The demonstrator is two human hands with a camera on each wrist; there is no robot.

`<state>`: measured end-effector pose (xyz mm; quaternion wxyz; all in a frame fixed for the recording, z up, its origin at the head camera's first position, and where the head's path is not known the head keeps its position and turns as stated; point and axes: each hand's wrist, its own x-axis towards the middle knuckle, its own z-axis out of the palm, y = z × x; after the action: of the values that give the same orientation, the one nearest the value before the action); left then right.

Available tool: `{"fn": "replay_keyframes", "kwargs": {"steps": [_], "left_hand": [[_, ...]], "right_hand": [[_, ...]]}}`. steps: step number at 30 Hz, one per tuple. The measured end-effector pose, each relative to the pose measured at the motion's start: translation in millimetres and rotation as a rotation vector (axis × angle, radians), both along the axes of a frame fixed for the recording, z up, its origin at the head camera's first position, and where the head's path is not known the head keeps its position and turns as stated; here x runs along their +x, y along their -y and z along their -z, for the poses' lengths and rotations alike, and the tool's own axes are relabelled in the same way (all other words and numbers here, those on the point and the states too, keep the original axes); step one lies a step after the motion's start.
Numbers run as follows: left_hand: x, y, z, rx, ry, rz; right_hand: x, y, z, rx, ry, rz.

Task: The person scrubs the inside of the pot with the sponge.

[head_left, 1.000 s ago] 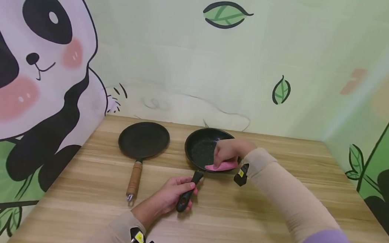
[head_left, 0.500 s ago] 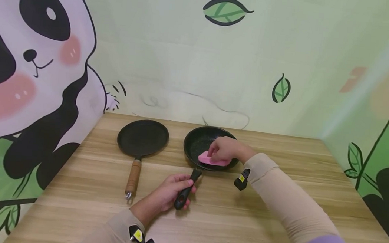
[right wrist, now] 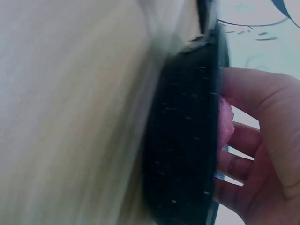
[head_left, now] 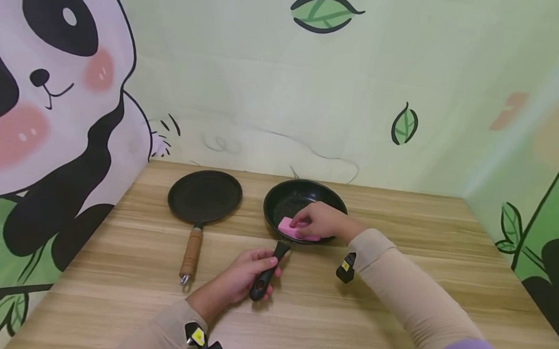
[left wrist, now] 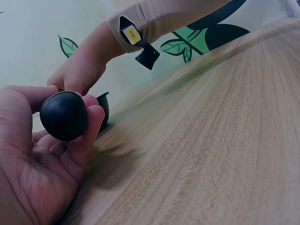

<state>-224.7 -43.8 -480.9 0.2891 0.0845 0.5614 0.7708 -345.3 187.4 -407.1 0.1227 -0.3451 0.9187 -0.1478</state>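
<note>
A black frying pan (head_left: 280, 200) with a speckled inside sits on the wooden table. My left hand (head_left: 243, 276) grips its black handle (head_left: 265, 278), the thumb lying along the top; the handle's round end (left wrist: 64, 116) faces the left wrist camera. Inside the pan, my right hand (head_left: 325, 220) holds a folded pink cloth (head_left: 288, 228) against the near part of the bottom, fingers bent down onto it. From the right wrist, the pan's dark outer side (right wrist: 183, 136) hides the fingertips and most of the cloth, and a pink bulge shows past the rim.
Left of the frying pan lies a flat black griddle pan (head_left: 205, 195), its wooden handle (head_left: 191, 252) pointing toward me. Behind the wooden table (head_left: 347, 323) stands a pale green wall (head_left: 247, 76) painted with a panda and leaves.
The right hand has slid the pink cloth leftward across the near part of the pan's bottom. The left hand keeps its grip on the handle, and the view has shifted slightly.
</note>
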Motion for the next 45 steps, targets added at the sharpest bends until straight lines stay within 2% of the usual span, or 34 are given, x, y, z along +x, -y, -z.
{"fn": "replay_keyframes", "kwargs": {"steps": [4, 7, 10, 16, 22, 32, 40, 45], "left_hand": [[0.2, 1.5, -0.9, -0.003, -0.026, 0.007], [0.4, 2.3, -0.7, -0.009, -0.046, 0.008], [0.1, 2.5, 0.9, -0.018, -0.06, 0.01], [0.5, 1.6, 2.0, -0.034, -0.056, 0.016], [2.3, 0.6, 1.2, -0.039, -0.049, 0.02], [2.5, 1.2, 1.0, -0.027, -0.051, 0.019], [2.7, 1.9, 0.8, -0.025, -0.052, 0.02], [1.6, 1.5, 0.4, -0.029, -0.045, 0.028]], "right_hand": [[-2.9, 7.5, 7.7, 0.052, -0.124, -0.007], [-7.6, 11.1, 11.4, 0.1, -0.202, 0.024], [-16.1, 10.8, 14.0, 0.138, -0.239, 0.081], [-35.4, 3.0, 19.7, 0.175, -0.278, 0.154], [-44.1, -3.8, 22.3, 0.189, -0.327, 0.18], [-44.4, -2.1, 19.2, 0.171, -0.301, 0.193], [-44.9, -6.2, 27.0, 0.158, -0.457, 0.138], [-50.2, -5.2, 28.6, 0.135, -0.398, 0.18]]}}
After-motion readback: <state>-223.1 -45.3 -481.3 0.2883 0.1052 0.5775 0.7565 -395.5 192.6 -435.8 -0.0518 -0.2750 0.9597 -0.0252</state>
